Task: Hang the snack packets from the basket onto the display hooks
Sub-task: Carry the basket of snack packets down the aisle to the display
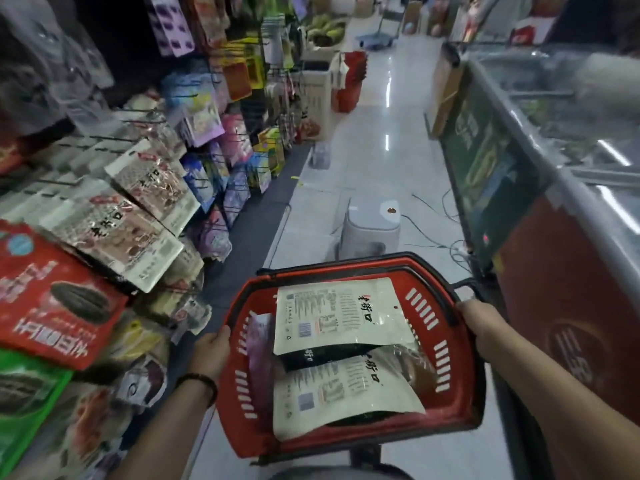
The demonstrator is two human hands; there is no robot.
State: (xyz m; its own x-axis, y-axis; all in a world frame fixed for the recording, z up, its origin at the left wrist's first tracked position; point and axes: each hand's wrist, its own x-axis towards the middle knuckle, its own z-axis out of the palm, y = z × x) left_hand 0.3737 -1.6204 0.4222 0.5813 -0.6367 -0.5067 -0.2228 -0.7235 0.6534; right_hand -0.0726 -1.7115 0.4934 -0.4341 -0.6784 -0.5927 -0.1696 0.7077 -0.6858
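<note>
A red plastic basket (446, 344) is held up in front of me. My left hand (211, 353) grips its left rim and my right hand (479, 325) grips its right rim. Inside lie white snack packets with black lettering: one on top (341, 313), another below it (343, 393), plus a purple packet (261, 344) against the left wall. On my left, display hooks (104, 138) carry matching white packets (152, 181) and a large red packet (52, 299).
A chest freezer (554, 188) with a red and green front runs along the right. A grey plastic stool (372, 226) stands on the tiled aisle just beyond the basket, with cables beside it. Boxes and a red container stand farther down the aisle.
</note>
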